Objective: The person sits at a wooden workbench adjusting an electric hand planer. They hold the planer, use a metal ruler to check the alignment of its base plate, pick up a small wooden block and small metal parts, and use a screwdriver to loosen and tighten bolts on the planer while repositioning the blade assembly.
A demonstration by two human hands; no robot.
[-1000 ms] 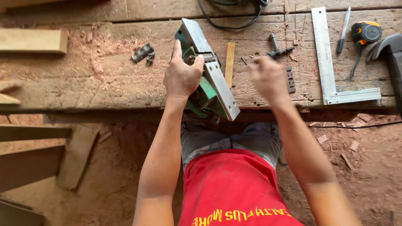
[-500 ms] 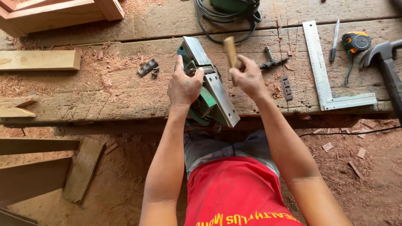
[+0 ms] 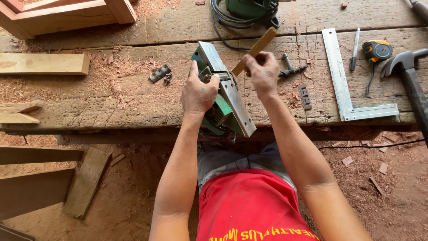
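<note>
A green electric planer (image 3: 232,107) lies upside down on the wooden workbench (image 3: 133,102), its grey metal sole facing up and its rear hanging over the near edge. My left hand (image 3: 198,91) grips the planer's side near the middle. My right hand (image 3: 263,73) pinches a thin wooden stick (image 3: 255,50), held tilted just above the planer's front part. A small T-shaped wrench (image 3: 290,68) and a dark slotted metal plate (image 3: 305,96) lie just right of my right hand.
On the bench's right lie a steel square (image 3: 343,85), a pen (image 3: 354,49), a tape measure (image 3: 376,51) and a hammer (image 3: 408,76). Small metal parts (image 3: 160,73), a wood block (image 3: 44,64), a wooden frame (image 3: 67,13) and a black cable (image 3: 223,22) lie left and behind. Planks lie below.
My right hand picked the wooden stick up off the bench and brought it over the planer. My left hand stayed on the planer. The view shifted down slightly.
</note>
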